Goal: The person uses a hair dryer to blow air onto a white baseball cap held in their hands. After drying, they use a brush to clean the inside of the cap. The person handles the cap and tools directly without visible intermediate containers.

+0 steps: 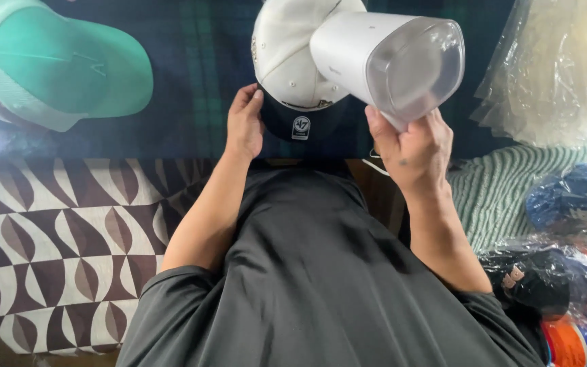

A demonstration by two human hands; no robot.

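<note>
Cap (290,68) at top centre, cream fabric crown in stitched panels with a dark navy brim turned toward the wearer, lying on a dark plaid cloth (191,61). I see the left hand (244,124) at the brim's edge, fingers curled loosely and thumb tip touching the brim; whether it truly pinches the brim I cannot tell. The right hand (412,146) is wrapped tight around the handle of a white handheld steamer (382,58), a smooth plastic cylinder with a translucent, frosted end, held just over the cap's crown. Off to the left on the same cloth lies a mint-green cap (62,64) with a mesh back. Below it, a brown-and-white leaf-patterned fabric (56,238). At right, crinkled clear plastic bags (565,68), a ribbed green knit (497,197), and bagged caps (565,285) in blue, black and orange.
</note>
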